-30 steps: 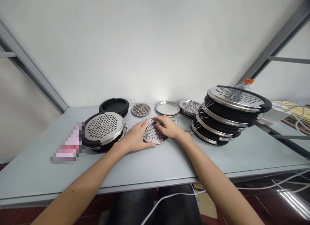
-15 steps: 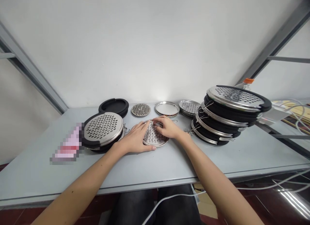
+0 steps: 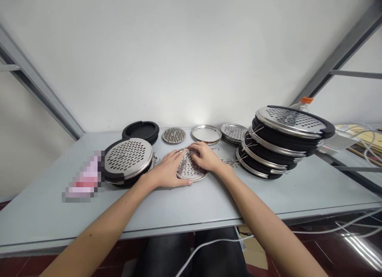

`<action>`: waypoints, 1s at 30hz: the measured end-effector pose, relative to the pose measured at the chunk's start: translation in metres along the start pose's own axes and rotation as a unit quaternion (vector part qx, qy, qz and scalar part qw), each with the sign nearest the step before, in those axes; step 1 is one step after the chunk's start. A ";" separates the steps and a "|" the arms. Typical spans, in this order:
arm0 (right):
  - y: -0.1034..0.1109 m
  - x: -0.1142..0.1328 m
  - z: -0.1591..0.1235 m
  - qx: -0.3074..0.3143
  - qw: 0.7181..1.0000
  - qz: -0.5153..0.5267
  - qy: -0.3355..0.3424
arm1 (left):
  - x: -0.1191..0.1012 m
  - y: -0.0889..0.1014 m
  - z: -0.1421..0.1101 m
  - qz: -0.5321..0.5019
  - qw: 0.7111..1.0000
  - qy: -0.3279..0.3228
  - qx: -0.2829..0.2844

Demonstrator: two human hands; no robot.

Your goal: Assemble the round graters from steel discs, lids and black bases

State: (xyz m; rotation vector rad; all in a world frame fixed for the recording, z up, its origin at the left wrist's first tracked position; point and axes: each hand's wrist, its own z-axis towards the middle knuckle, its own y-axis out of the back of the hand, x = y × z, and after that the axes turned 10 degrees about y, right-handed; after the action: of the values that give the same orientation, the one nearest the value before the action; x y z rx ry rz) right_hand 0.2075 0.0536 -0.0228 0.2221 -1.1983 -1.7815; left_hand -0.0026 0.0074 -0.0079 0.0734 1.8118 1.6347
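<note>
While your left hand (image 3: 168,170), fingers spread, and your right hand (image 3: 205,157), curled half closed, both have hold of the perforated steel grater disc (image 3: 191,172), that disc lies flat on the grey bench (image 3: 191,205) between them. Beside it you have one black-rimmed round grater (image 3: 128,159) on the left and stacked black-rimmed graters (image 3: 277,144) on the right

I count one left hand (image 3: 168,169), one right hand (image 3: 205,157), four small metal discs (image 3: 174,135), and one pile of three round graters (image 3: 291,117) by the right end of the table (image 3: 268,197).
</note>
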 end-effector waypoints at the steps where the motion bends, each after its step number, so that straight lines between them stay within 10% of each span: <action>1: -0.001 -0.001 -0.001 -0.008 1.000 -0.002 -0.002 | 0.000 0.000 0.000 0.001 1.000 0.001 0.000; 30: -0.008 -0.007 -0.002 0.041 0.999 -0.033 -0.008 | -0.006 0.003 0.001 0.072 0.997 0.014 0.011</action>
State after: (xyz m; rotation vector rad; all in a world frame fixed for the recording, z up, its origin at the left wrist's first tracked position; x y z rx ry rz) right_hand 0.2076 0.0582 -0.0330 0.2986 -1.2897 -1.7953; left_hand 0.0012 0.0056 -0.0021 0.1968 1.8834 1.7215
